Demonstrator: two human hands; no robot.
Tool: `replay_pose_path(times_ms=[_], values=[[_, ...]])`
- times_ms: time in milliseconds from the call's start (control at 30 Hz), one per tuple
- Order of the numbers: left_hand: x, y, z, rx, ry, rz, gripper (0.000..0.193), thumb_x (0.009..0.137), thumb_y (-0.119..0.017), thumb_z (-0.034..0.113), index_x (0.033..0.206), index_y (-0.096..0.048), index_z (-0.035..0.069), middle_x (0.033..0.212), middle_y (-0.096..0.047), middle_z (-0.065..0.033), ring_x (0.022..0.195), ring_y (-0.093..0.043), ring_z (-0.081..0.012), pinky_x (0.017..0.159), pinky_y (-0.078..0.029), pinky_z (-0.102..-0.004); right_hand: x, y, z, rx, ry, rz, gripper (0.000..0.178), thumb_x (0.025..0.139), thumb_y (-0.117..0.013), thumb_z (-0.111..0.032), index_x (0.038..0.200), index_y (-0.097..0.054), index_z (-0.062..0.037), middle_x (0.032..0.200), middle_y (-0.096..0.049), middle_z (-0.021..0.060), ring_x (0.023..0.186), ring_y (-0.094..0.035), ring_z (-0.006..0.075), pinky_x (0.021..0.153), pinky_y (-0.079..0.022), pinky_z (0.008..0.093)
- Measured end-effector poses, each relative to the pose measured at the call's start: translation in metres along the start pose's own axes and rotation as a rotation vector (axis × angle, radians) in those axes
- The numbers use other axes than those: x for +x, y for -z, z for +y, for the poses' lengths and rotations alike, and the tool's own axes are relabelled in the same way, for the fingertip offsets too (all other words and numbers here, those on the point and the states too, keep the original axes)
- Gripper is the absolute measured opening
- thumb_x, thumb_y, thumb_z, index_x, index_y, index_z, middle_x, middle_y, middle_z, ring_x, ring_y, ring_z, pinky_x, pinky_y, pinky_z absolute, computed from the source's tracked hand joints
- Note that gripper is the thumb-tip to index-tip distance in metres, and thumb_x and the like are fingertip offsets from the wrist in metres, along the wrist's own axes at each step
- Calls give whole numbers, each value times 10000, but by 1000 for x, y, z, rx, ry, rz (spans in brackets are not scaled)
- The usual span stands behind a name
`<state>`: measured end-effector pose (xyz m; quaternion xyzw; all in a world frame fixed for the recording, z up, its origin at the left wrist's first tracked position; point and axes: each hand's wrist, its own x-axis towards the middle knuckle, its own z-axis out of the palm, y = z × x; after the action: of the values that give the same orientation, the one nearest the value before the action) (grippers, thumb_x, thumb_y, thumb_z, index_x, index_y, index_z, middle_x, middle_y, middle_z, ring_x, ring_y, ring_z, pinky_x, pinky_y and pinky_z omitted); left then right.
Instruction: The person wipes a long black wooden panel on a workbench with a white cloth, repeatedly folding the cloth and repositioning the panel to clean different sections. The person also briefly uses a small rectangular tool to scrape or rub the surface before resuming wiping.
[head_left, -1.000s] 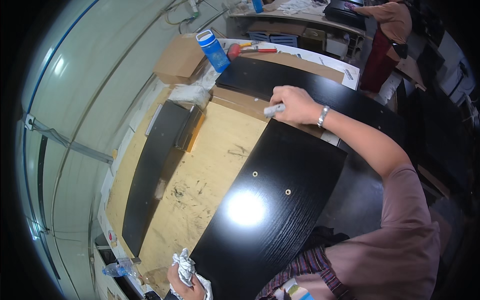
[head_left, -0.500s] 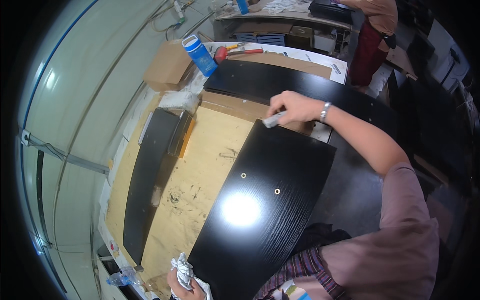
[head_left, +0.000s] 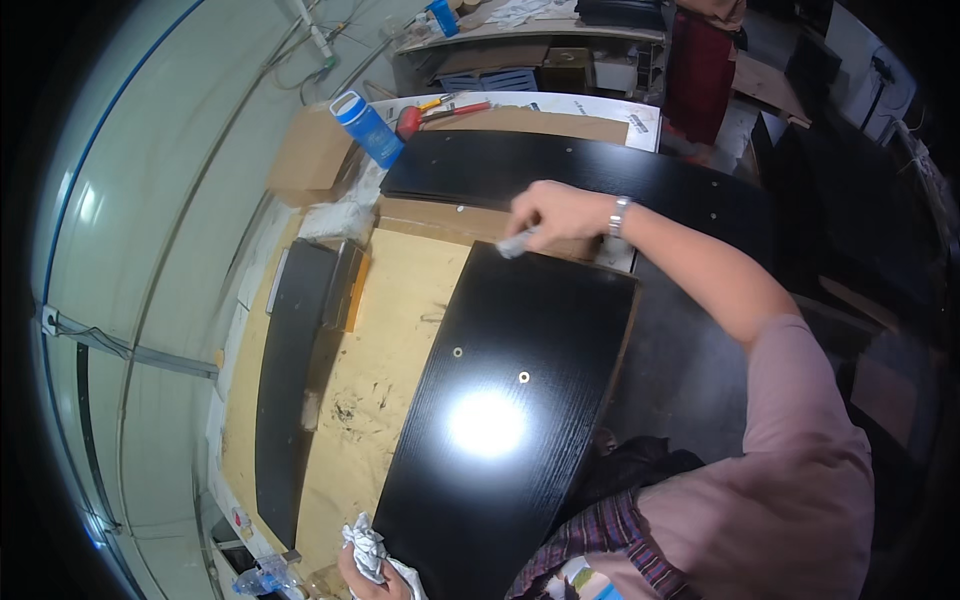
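Gripping pale pad (head_left: 516,243), right hand (head_left: 560,215) has fingers closed at black panel (head_left: 520,335)'s far edge. Pad shifted rightward from far-left corner; edge work likely progressing. Left hand (head_left: 372,578) clutches white cloth (head_left: 365,545) beside panel's near end. Panel lies on desk (head_left: 395,300).

The person wears a dusty-pink, short-sleeved shirt (head_left: 760,500), its plain, loose sleeve (head_left: 795,385) ending at the right upper arm. A shiny silver metal band (head_left: 618,216) circles the right wrist. Across the front runs a narrow-striped cloth (head_left: 610,535) in dark purple, red and blue tones, beside a pale patch with green and bright blue (head_left: 582,577). Both hands are bare, with rounded, ungloved fingers (head_left: 527,203).
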<state>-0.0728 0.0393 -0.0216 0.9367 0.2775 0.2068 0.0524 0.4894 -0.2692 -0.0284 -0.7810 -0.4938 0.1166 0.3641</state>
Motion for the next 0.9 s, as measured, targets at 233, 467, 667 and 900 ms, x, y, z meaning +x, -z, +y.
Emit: replay_pose_path(times_ms=[233, 467, 667, 900], values=[[1, 2, 6, 13, 57, -36, 527, 924, -724, 219, 1385, -581, 7, 1285, -643, -256, 1178, -639, -398, 1024, -507, -443, -164, 50, -25, 192, -182, -74, 352, 730, -748, -116, 1067, -779, -19, 902, -706, 73, 819, -649, 172, 738, -516, 309], [-1, -4, -5, -23, 13, -8, 540, 941, -691, 248, 1411, -567, 11, 1316, -630, -255, 1214, -621, -396, 1046, -490, -443, -168, 24, -61, 113, -285, 504, 289, 748, -739, -115, 1008, -749, 12, 887, -663, 76, 795, -630, 182, 750, -508, 304], [-1, 4, 4, -10, 137, -99, 559, 957, -675, 234, 1450, -528, 17, 1344, -623, -252, 1239, -619, -368, 1047, -494, -426, -198, -45, -92, -7, -150, 466, 184, 728, -744, -89, 901, -717, -32, 853, -635, 94, 851, -637, 285, 741, -514, 398], [0, 2, 8, 3, 146, -97, 549, 957, -676, 208, 1447, -530, 7, 1329, -635, -251, 1215, -639, -355, 1029, -511, -415, -194, -45, -65, -169, -90, 692, 235, 738, -763, -78, 965, -751, -18, 875, -645, 118, 809, -642, 299, 720, -524, 386]])
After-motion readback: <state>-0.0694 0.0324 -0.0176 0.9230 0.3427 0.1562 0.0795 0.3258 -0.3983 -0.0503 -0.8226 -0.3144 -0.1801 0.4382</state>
